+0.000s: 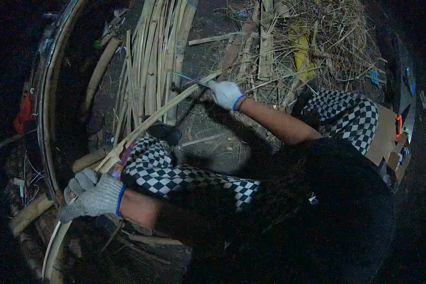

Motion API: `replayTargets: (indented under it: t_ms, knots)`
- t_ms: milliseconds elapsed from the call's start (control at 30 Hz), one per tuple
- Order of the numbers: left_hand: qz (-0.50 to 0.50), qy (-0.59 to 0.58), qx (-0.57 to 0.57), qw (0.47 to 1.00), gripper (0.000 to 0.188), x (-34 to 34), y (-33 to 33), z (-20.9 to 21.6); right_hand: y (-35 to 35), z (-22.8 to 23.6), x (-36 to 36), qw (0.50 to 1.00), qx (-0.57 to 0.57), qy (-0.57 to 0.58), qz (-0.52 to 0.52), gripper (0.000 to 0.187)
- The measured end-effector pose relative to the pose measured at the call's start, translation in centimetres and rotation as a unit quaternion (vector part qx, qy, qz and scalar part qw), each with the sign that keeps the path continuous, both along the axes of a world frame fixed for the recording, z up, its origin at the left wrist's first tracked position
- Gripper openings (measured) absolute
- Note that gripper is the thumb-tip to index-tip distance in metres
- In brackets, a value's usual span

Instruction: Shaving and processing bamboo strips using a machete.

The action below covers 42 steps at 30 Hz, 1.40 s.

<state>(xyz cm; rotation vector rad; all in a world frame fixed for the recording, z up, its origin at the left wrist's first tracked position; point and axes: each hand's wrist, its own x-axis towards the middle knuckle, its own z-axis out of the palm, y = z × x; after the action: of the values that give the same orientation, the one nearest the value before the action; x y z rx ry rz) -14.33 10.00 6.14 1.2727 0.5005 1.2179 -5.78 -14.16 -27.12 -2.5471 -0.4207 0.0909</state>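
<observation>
A long pale bamboo strip (175,101) slants from the lower left up to the middle of the view. My left hand (93,195), in a grey knit glove with a blue cuff, is closed around its lower part beside my knee. At the strip's upper end is my right hand (227,94), in a whitish glove, closed on a knife whose handle the fingers hide. The thin knife blade (190,77) points left and lies across the strip near that end. Below the strip, my checkered trouser leg (151,165) has a purple-pink piece (123,161) against it.
Split bamboo strips (151,61) lie lengthwise on the ground ahead. A heap of dry shavings (336,38) with a yellow sheet (300,52) is at the far right. Thick poles (101,71) lie at left; cardboard (382,135) and an orange-edged object (399,126) are at right.
</observation>
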Motion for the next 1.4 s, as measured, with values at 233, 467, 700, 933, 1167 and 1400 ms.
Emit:
replayTargets:
  t_ms: [233,467,700,933,1167,1400]
  knots:
    - [-0.035,0.008,0.022,0.999,0.044,0.5,3.7,-2.4,-4.9,-6.4,1.9,0.966,-0.041,0.189,-0.169,0.027]
    - [0.006,-0.026,0.019,0.999,0.050,0.3,-0.7,0.1,-5.8,-6.3,-1.5,0.938,-0.034,0.268,-0.220,0.030]
    - [0.096,-0.058,-0.055,0.992,0.050,1.9,-3.2,0.9,-5.2,-2.4,-0.2,0.942,-0.270,0.148,0.129,0.023]
    - [0.059,-0.103,-0.022,0.993,0.055,1.4,-4.3,2.5,1.8,8.3,-4.4,0.991,0.130,-0.025,-0.031,0.023]
    - [-0.452,-0.238,-0.041,0.859,0.060,-0.5,-0.3,1.6,4.7,22.6,-8.6,0.964,0.252,0.055,0.069,0.022]
    - [-0.431,-0.220,0.000,0.875,0.058,0.5,-1.9,0.4,1.4,14.2,-5.9,0.978,0.181,0.071,-0.077,0.027]
